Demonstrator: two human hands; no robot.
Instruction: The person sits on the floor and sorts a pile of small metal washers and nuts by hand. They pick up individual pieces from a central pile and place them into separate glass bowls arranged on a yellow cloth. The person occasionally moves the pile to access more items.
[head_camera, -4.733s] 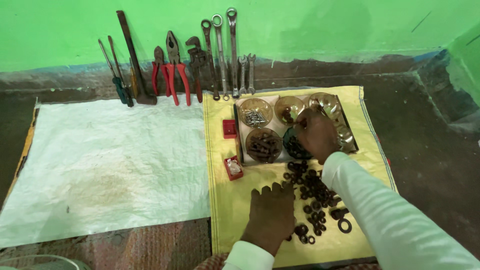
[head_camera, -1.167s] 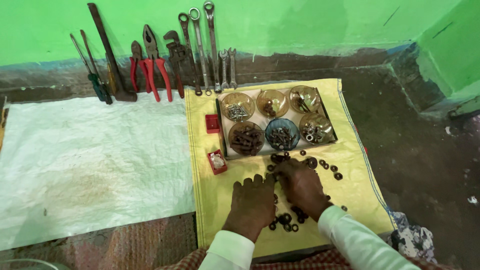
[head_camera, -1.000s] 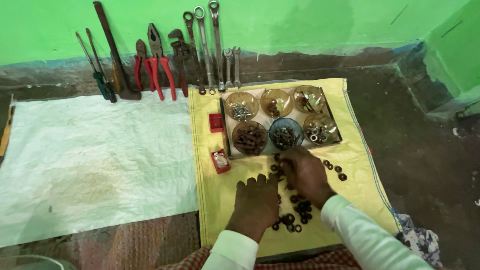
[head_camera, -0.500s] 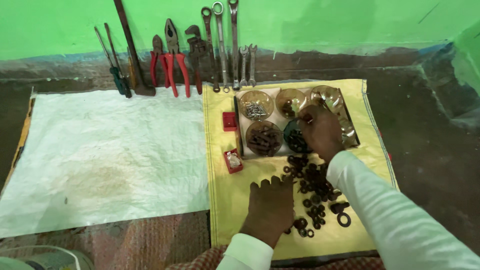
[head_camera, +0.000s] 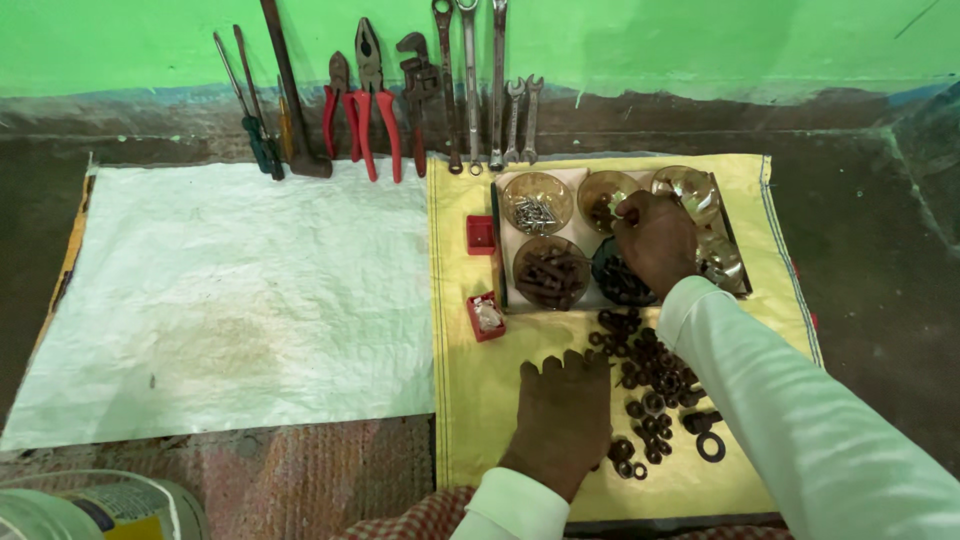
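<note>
R hand (head_camera: 655, 240) hides bowl (head_camera: 608, 200); grip prob. unclear.

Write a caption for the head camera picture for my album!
Right hand reaches over bowls in a tray; left hand rests beside nuts.

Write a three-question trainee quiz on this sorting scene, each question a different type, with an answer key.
1. True or false: the right hand is over the clear bowls in the tray.
2. Multiple choice: the left hand rests on a) the white sheet, b) the yellow sheet, c) the bare floor.
3. Fill in: the loose pile of dark nuts and washers lies on the ___ sheet, between the tray and the person.

Key
1. True; it reaches over the bowls at the tray's middle.
2. b, the yellow sheet, palm down beside the pile.
3. Yellow; the white sheet holds none of them.
</note>
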